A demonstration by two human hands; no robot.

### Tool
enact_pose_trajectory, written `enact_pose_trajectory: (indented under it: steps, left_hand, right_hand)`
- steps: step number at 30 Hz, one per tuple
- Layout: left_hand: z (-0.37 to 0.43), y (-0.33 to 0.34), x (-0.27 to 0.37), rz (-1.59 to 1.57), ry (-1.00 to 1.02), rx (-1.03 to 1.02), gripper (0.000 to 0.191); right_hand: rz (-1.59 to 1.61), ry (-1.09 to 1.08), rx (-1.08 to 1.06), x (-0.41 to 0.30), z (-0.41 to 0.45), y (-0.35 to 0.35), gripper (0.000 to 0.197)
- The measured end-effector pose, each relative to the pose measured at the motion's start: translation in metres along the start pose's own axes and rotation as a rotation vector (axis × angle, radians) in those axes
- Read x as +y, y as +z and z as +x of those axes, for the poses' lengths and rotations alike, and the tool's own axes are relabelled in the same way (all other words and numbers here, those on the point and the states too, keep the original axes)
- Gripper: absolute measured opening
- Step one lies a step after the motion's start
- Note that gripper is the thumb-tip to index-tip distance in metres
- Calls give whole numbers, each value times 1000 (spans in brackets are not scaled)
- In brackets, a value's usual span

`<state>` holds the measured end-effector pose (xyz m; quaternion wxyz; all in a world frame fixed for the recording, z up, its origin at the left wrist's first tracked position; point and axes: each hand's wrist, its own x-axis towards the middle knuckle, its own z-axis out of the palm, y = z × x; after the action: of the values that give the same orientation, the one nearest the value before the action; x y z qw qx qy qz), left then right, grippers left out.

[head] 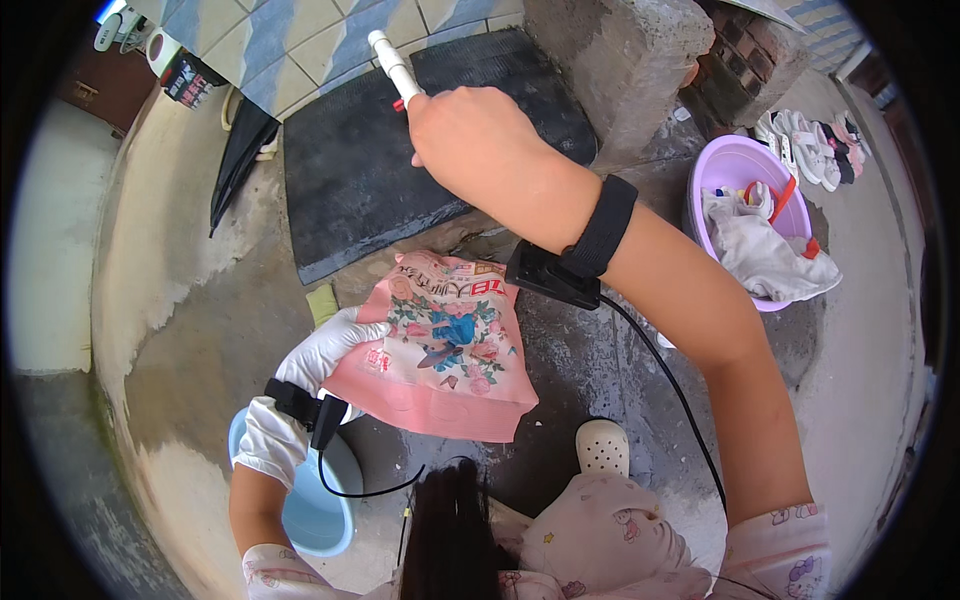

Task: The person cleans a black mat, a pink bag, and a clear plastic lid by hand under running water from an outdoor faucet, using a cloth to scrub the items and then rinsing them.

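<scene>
My left hand, in a white glove, grips the left side of a pink printed bag. The bag bears writing, flowers and a figure in blue, and its print appears upside down. Stretched forward over a black ribbed slab, my bare right hand closes around the near end of a white plastic pipe with a small red part; the fingers underneath are mostly hidden. A pale green block lies just beyond my left glove.
Below my left forearm stands a light blue basin. A purple basin at the right holds a white cloth. Several shoes stand beyond it, near a rough concrete block. A black folded umbrella leans at the far left.
</scene>
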<state>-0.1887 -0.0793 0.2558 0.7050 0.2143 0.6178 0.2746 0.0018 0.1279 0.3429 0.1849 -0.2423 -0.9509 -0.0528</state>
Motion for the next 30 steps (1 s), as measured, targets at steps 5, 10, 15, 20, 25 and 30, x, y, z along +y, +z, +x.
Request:
enact_pose_trajectory:
  steps: [5, 10, 15, 20, 25, 30]
  left_hand:
    - [-11, -3, -25, -244, 57, 132, 33]
    - [-29, 11, -40, -447, 132, 267, 34]
    - [-23, 6, -61, -506, 156, 310, 34]
    - [-13, 25, -60, -496, 220, 337, 33]
    - [-11, 45, -63, -372, 247, 297, 33]
    - [7, 54, -53, -370, 327, 280, 33]
  right_hand:
    - [168, -216, -33, 45, 22, 2, 35]
    - [847, 37, 219, 47, 8, 33, 41]
    - [1588, 716, -188, 12, -102, 146, 47]
    - [964, 60, -667, -23, -154, 201, 56]
    - [677, 388, -586, -40, -170, 196, 56]
    - [1795, 675, -873, -7, -188, 206, 44]
